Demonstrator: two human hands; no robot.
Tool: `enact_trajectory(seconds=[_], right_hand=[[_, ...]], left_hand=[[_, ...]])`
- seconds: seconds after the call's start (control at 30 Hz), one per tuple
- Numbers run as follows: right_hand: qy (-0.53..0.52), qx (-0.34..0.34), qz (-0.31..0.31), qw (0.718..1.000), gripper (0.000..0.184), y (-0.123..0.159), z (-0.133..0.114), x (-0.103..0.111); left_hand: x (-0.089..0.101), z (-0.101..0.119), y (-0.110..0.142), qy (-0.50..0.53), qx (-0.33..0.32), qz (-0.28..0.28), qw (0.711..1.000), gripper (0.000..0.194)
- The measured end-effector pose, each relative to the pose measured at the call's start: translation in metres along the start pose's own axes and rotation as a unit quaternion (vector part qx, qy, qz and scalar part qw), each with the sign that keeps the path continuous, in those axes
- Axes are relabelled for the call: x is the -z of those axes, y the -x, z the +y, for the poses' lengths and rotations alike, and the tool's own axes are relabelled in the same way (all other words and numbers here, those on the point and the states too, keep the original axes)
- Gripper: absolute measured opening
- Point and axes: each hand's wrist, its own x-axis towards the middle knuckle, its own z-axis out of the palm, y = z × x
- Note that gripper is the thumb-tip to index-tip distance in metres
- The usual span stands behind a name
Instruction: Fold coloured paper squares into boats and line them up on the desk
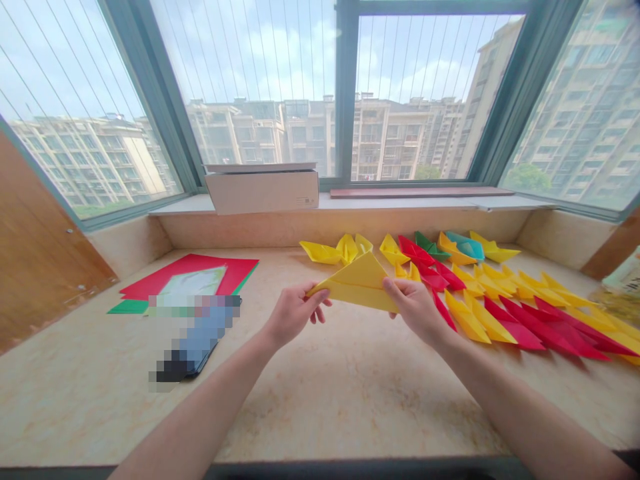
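A yellow sheet of paper folded into a triangle point(359, 281) is held in the air above a beige marble counter point(320, 393). My left hand point(294, 312) pinches its left corner, fingers closed on the edge. My right hand point(415, 308) grips its right side, thumb on top. Beyond and to the right lie several finished folded paper shapes, yellow point(323, 252), red point(520, 327), green point(431, 248) and blue point(465, 245).
A stack of flat red and green paper sheets point(193, 273) lies at the left, with a blurred-out dark object point(200, 333) on its near edge. A cardboard box point(263, 188) sits on the window sill. A wooden panel point(40, 253) stands at far left.
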Motion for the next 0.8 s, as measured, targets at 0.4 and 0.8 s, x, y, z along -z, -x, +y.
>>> enact_trajectory(seconds=[0.4,0.8], right_hand=[[0.247,0.271,0.126,0.922,0.039,-0.005,0.008,0.009],[0.262,0.248,0.109,0.926,0.047,-0.007,0.014,0.008]], left_hand=[[0.000,0.004,-0.005,0.134,0.070,0.070,0.986,0.038],[-0.001,0.001,-0.004,0.167,0.044,0.028,0.985,0.039]])
